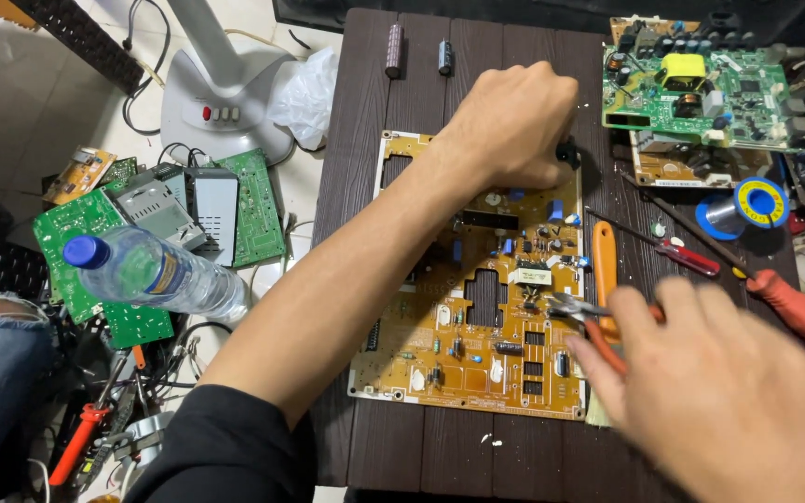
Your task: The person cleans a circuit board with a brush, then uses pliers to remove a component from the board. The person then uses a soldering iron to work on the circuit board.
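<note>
A yellow circuit board [477, 317] lies flat in the middle of the dark wooden table [393, 447]. The left hand [514, 121] reaches across it, fingers curled shut on a small black part [567, 152] at the board's far right corner. The right hand [710, 382], blurred, grips orange-handled pliers [589, 312] whose tips rest over the board's right edge. Just beside the board on the right lie an orange-handled tool [604, 261], a small red screwdriver [687, 256] and a larger orange screwdriver [798, 307]. A spool of solder wire [758, 202] sits near a green circuit board [701, 88] at the far right. Two cylindrical capacitors [394, 48] lie at the table's far edge. On the floor to the left, a plastic water bottle [156, 273] lies over more green boards [81, 224].
</note>
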